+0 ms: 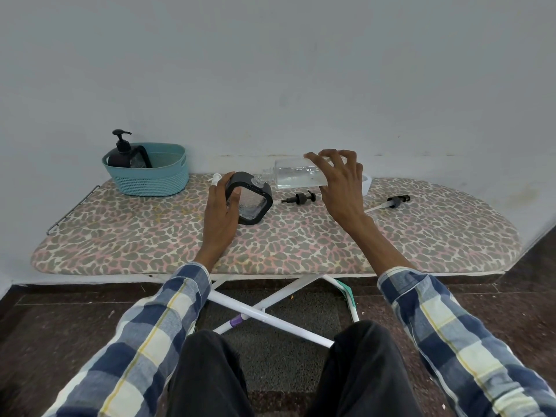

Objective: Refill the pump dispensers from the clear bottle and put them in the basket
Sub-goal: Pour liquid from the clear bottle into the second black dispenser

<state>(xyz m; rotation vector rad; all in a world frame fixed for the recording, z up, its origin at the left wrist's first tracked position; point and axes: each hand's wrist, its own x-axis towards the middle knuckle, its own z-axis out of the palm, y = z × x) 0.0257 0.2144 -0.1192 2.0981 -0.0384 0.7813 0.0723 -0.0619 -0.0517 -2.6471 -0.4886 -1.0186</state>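
Observation:
My left hand (pixel 221 210) grips a square black-framed dispenser (pixel 252 204) with a clear body, tilted on the ironing board, its open neck pointing up and right. My right hand (pixel 338 182) holds the clear bottle (pixel 296 173) on its side above the board, mouth aimed at the dispenser's neck, with clear liquid inside. A black pump head (pixel 300 198) lies just right of the dispenser. A second pump head with a white tube (pixel 391 202) lies farther right. The teal basket (pixel 156 182) at the back left holds a dark pump dispenser (pixel 120 152).
The leopard-print ironing board (pixel 270 239) stands against a pale wall. A small white cap (pixel 216 178) sits behind my left hand. A white object (pixel 367 183) lies behind my right hand. The board's white crossed legs (pixel 270 314) and my knees are below.

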